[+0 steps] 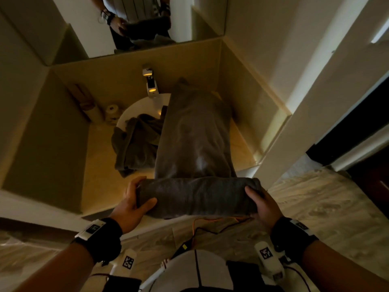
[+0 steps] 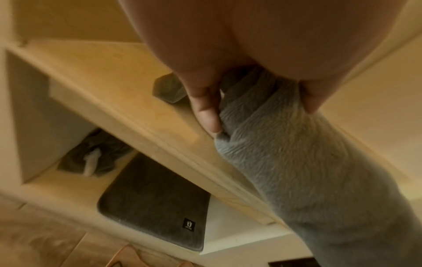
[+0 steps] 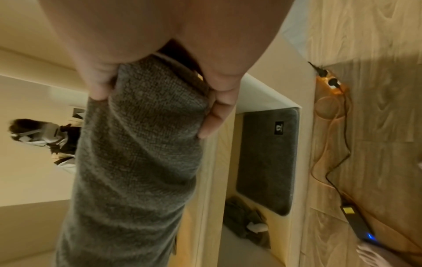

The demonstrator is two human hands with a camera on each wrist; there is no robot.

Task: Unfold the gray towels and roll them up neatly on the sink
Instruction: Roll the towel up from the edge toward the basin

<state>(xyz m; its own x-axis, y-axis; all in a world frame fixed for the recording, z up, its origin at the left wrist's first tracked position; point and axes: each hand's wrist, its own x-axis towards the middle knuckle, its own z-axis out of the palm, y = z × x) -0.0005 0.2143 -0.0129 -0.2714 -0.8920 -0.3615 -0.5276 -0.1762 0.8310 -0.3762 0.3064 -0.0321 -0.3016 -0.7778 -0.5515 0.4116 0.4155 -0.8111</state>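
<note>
A gray towel [image 1: 195, 135] lies flat along the counter [image 1: 101, 169], stretching from the faucet toward me. Its near end is rolled into a thick roll [image 1: 197, 196] at the counter's front edge. My left hand [image 1: 134, 199] grips the roll's left end, thumb in front and fingers over the top. My right hand [image 1: 259, 201] grips the right end the same way. In the left wrist view the fingers [image 2: 205, 108] curl round the roll [image 2: 297, 162]; in the right wrist view the roll [image 3: 137, 144] runs away from my palm. A second gray towel [image 1: 134, 142] lies crumpled across the basin's left rim.
A chrome faucet [image 1: 150, 83] stands behind the white basin [image 1: 134, 108]. Small toiletry items [image 1: 111, 112] sit at the back left. A mirror [image 1: 134, 24] hangs above. On the shelf below the counter lie a dark mat [image 2: 155, 204] and crumpled cloth [image 2: 95, 155]. Cables [image 3: 331, 162] run across the floor.
</note>
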